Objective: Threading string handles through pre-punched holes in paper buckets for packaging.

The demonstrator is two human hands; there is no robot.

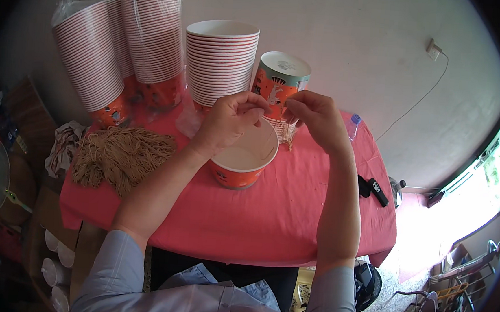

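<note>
My left hand (pixel 234 115) and right hand (pixel 312 115) each pinch an end of a thin string (pixel 276 107) stretched between them, just above the open orange bowl (pixel 242 161) on the red cloth (pixel 269 215), cup stacks (pixel 220 61) standing behind.

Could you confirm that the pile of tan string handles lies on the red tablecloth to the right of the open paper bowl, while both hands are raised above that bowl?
Not quite: the head view shows the pile of tan string handles to the left of the open paper bowl, not the right. It does lie on the red tablecloth, and the left hand and right hand are raised above the bowl.
</note>
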